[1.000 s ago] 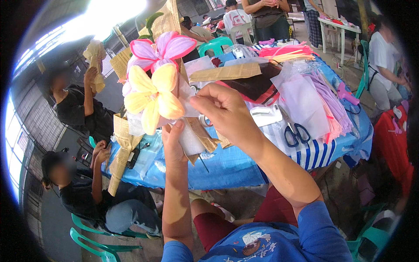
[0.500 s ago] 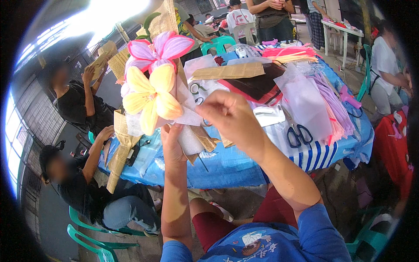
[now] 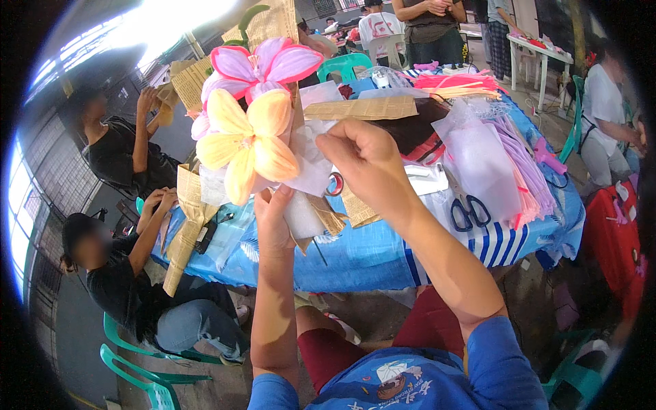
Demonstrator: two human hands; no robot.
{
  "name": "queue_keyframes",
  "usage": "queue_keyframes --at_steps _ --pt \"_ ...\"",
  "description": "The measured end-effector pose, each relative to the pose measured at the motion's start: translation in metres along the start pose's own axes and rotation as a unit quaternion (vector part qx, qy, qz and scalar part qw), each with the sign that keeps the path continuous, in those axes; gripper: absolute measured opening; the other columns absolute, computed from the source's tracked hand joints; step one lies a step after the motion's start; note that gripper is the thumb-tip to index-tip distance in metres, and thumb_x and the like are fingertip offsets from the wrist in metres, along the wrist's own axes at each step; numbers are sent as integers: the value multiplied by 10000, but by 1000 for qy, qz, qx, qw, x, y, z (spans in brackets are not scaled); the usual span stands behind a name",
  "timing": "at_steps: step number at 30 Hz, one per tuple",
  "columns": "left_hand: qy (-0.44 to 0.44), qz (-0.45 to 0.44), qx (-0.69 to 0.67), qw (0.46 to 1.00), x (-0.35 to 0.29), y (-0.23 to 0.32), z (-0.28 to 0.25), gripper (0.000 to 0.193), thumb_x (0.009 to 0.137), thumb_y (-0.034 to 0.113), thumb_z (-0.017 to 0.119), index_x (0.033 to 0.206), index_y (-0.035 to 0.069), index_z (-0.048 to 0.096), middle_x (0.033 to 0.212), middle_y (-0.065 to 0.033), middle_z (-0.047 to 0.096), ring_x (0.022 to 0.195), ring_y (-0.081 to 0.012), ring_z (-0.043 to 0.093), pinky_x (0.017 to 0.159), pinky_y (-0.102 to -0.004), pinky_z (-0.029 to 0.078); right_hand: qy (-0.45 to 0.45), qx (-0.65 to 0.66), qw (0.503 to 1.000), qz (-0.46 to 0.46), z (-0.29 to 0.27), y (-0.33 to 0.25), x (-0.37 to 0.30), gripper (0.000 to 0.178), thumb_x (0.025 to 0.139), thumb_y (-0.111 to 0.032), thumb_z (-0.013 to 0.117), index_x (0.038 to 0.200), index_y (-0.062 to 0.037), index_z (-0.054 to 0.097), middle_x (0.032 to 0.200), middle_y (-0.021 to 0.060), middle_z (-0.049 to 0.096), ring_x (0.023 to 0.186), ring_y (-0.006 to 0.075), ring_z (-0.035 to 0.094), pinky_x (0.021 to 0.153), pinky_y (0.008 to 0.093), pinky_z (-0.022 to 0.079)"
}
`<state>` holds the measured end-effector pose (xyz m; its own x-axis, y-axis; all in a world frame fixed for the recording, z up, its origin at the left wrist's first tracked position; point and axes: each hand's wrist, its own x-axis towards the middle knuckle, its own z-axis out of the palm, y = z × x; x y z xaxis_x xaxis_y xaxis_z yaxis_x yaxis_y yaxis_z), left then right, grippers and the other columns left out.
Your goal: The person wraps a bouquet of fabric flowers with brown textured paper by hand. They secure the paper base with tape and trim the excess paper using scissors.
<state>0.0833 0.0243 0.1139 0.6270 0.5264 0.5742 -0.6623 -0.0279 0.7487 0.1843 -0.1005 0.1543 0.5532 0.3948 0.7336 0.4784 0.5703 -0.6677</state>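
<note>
My left hand (image 3: 275, 222) is wrapped round the lower stem part of a flower bouquet, held upright over the near side of the table. A pale orange flower (image 3: 247, 142) faces me at its front, and a pink-edged lilac flower (image 3: 270, 65) sits above. Printed brown paper (image 3: 193, 87) and white wrapping paper (image 3: 307, 171) surround the blooms. My right hand (image 3: 362, 154) is closed in a pinch at the right edge of the white wrapping paper; the fingertips are partly hidden.
On the blue-patterned table (image 3: 355, 263) lie dark-handled scissors (image 3: 470, 213), a tape roll (image 3: 334, 184), lilac fuzzy stems (image 3: 526, 164), a pink glue gun (image 3: 549, 158) and a folded brown paper strip (image 3: 362, 108). Two people sit at the left, one beside another paper wrap (image 3: 190, 225).
My right hand has moved slightly up along the white paper's edge. The bouquet has shifted and turned a little to the right. The nearer seated person's hands have come together.
</note>
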Motion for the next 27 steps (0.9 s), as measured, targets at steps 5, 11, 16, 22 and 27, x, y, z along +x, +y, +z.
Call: queue_keyframes --at_steps 5,11,16,22,27 --pt "16 19 -8 1000 2 -6 1 538 741 146 612 1186 -35 369 1060 -144 529 917 -228 574 765 -341 484 28 30 999 -12 1 5 -16 165 810 -145 584 784 16 565 668 72 581 600 105 533 564 251 427" --pt "20 15 12 1000 1 -8 1 505 729 128 612 1159 -44 409 1045 -148 545 909 -230 580 768 -344 485 31 62 997 15 -3 4 -19 167 811 -134 583 795 30 553 664 62 568 623 96 533 568 243 428" --pt "11 13 26 1000 1 -7 -2 496 722 109 617 1150 -54 424 1040 -154 554 906 -237 585 778 -353 483 76 38 996 -42 -4 -2 0 141 779 -98 578 871 7 554 729 74 579 652 131 553 573 263 438" --pt "20 7 21 1000 -1 -9 0 498 724 91 617 1158 -58 423 1048 -154 554 922 -245 579 799 -356 474 -43 -43 993 -105 -11 -5 29 209 731 -8 540 939 -19 559 754 62 559 671 139 544 605 256 434" --pt "6 2 16 1000 -1 -11 -3 495 727 93 618 1156 -60 426 1066 -155 548 939 -241 573 802 -353 471 -142 -61 987 -49 -20 -5 39 229 749 4 560 977 -4 555 766 -4 544 686 55 502 643 202 418"
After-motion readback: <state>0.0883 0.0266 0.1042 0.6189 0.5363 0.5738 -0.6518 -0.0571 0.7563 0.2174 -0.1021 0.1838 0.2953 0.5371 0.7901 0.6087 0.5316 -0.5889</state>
